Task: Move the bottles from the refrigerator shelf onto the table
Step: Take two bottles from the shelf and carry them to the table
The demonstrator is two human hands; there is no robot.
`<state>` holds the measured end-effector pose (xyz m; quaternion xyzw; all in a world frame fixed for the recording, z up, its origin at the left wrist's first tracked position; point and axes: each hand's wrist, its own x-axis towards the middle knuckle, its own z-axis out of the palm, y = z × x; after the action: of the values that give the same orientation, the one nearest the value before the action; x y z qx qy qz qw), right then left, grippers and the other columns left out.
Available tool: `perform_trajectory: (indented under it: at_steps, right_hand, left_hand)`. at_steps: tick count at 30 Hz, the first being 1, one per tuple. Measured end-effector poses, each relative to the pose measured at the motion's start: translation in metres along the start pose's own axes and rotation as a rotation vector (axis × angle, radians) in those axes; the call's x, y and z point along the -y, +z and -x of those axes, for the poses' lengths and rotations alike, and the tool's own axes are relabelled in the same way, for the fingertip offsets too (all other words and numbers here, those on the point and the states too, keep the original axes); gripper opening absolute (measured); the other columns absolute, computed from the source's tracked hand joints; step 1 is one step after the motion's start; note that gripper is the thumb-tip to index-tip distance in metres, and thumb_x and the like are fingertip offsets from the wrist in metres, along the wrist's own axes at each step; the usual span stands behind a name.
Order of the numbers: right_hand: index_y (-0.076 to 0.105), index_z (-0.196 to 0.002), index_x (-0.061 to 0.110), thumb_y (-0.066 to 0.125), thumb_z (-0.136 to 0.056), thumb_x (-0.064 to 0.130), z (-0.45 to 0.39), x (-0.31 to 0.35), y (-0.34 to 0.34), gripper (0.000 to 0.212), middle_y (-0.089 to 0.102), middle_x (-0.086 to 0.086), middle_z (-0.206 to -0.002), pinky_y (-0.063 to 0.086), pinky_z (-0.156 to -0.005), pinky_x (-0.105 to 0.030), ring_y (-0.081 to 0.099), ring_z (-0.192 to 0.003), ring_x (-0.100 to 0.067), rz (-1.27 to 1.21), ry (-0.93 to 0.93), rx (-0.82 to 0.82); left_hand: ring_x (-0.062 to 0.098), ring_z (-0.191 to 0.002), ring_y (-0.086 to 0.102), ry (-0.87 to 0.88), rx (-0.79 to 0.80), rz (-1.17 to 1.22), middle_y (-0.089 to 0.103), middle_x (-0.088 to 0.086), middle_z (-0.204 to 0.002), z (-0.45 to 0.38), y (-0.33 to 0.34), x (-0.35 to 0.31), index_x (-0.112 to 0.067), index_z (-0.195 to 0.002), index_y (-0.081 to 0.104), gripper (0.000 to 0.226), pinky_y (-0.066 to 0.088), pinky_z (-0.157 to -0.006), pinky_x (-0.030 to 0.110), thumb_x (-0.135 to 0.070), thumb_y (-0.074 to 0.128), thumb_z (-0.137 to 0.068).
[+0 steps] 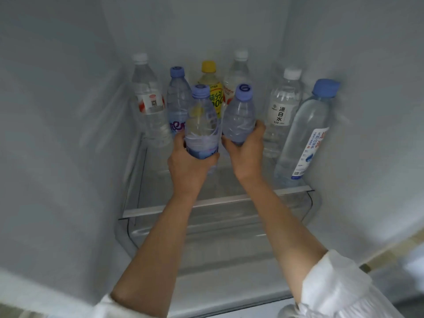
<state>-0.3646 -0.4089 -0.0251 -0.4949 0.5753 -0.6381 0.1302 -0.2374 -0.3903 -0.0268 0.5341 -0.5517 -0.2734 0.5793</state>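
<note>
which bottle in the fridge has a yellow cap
The yellow-label bottle in the back row, behind the two bottles held in the hands. Every other cap is white or blue.

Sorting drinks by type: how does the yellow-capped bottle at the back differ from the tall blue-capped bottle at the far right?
The yellow-capped bottle is shorter, with a yellow label, mid-shelf at the back. The tall blue-capped bottle holds clear water, wears a white label, and leans at the right wall. Both are untouched.

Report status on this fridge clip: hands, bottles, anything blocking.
Left hand and right hand each grip a blue-capped bottle. Six more stand on the shelf. Nothing blocking.
</note>
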Motion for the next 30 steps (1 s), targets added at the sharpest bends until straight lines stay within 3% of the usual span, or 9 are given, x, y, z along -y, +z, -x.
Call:
perform_trajectory:
  at_steps: [3, 8, 10, 13, 19, 21, 23, 26, 30]
  right_hand:
    - [0.039, -0.118, 0.007, 0.082, -0.073, 0.014, 0.026, 0.006, -0.016, 0.062, 0.059, -0.005, -0.112, 0.051, -0.083, -0.025, 0.061, -0.1, -0.013, -0.039, 0.0, 0.026]
    - [0.043, -0.121, 0.003, 0.084, -0.069, 0.013, 0.042, 0.024, -0.031, 0.067, 0.057, 0.017, -0.102, 0.043, -0.075, -0.004, 0.055, -0.088, 0.02, -0.107, -0.046, -0.031]
    - [0.043, -0.121, 0.007, 0.085, -0.068, 0.014, 0.053, 0.04, -0.046, 0.067, 0.055, 0.024, -0.103, 0.044, -0.077, -0.007, 0.056, -0.091, 0.017, -0.145, -0.063, -0.039]
    - [0.042, -0.122, 0.014, 0.083, -0.071, 0.017, 0.079, 0.062, -0.074, 0.067, 0.059, 0.015, -0.109, 0.048, -0.08, -0.014, 0.06, -0.098, 0.005, -0.213, -0.064, -0.026]
    - [0.045, -0.115, 0.008, 0.084, -0.069, 0.008, 0.131, 0.084, -0.118, 0.06, 0.061, 0.008, -0.103, 0.046, -0.077, -0.01, 0.062, -0.092, 0.003, -0.195, -0.112, -0.04]
    - [0.047, -0.115, 0.005, 0.083, -0.069, 0.007, 0.15, 0.089, -0.129, 0.059, 0.063, 0.0, -0.103, 0.048, -0.079, -0.016, 0.064, -0.092, -0.006, -0.191, -0.103, -0.038]
    - [0.048, -0.113, 0.015, 0.082, -0.071, 0.006, 0.171, 0.095, -0.141, 0.055, 0.064, -0.003, -0.103, 0.049, -0.08, -0.021, 0.065, -0.092, -0.011, -0.203, -0.073, -0.041]
    - [0.046, -0.112, 0.023, 0.082, -0.071, 0.007, 0.2, 0.103, -0.157, 0.057, 0.064, 0.001, -0.102, 0.048, -0.079, -0.016, 0.065, -0.091, -0.007, -0.178, -0.037, -0.04]
    - [0.048, -0.119, 0.015, 0.085, -0.069, 0.016, 0.255, 0.11, -0.176, 0.062, 0.065, 0.003, -0.1, 0.048, -0.077, -0.014, 0.065, -0.09, -0.003, -0.108, 0.049, -0.073]
  left_hand:
    - [0.016, -0.099, 0.067, 0.018, -0.04, 0.012, 0.07, 0.0, -0.112, 0.022, -0.013, -0.009, -0.02, -0.122, 0.055, 0.079, 0.057, -0.084, 0.04, -0.037, 0.088, -0.052]
    - [0.012, -0.091, 0.067, 0.057, -0.075, 0.011, 0.07, -0.001, -0.105, 0.023, -0.027, -0.027, -0.016, -0.119, 0.055, 0.077, 0.058, -0.078, 0.032, -0.031, 0.091, -0.053]
    - [0.009, -0.088, 0.065, 0.071, -0.089, 0.01, 0.069, -0.002, -0.103, 0.037, -0.037, -0.035, -0.014, -0.119, 0.055, 0.075, 0.054, -0.073, 0.022, -0.026, 0.091, -0.055]
    - [0.007, -0.086, 0.065, 0.085, -0.111, 0.016, 0.068, -0.008, -0.099, 0.069, -0.053, -0.048, -0.016, -0.117, 0.055, 0.072, 0.052, -0.072, 0.02, -0.024, 0.091, -0.056]
    - [-0.006, -0.083, 0.064, 0.032, -0.056, 0.062, 0.065, -0.024, -0.091, 0.129, -0.078, -0.066, -0.025, -0.11, 0.054, 0.062, 0.05, -0.069, 0.011, -0.017, 0.09, -0.059]
    - [-0.007, -0.082, 0.063, 0.03, -0.04, 0.048, 0.064, -0.029, -0.087, 0.147, -0.085, -0.067, -0.029, -0.108, 0.052, 0.063, 0.05, -0.069, 0.011, -0.019, 0.09, -0.059]
    - [-0.005, -0.082, 0.063, 0.027, -0.027, 0.017, 0.063, -0.033, -0.086, 0.165, -0.093, -0.067, -0.029, -0.105, 0.05, 0.062, 0.052, -0.072, 0.017, -0.021, 0.09, -0.058]
    - [0.003, -0.084, 0.065, 0.011, 0.021, 0.006, 0.065, -0.025, -0.086, 0.189, -0.104, -0.062, -0.028, -0.1, 0.049, 0.059, 0.054, -0.076, 0.028, -0.022, 0.09, -0.057]
    - [0.008, -0.087, 0.066, 0.023, 0.132, 0.005, 0.067, -0.012, -0.092, 0.226, -0.128, -0.05, -0.026, -0.1, 0.049, 0.061, 0.053, -0.072, 0.021, -0.023, 0.091, -0.056]
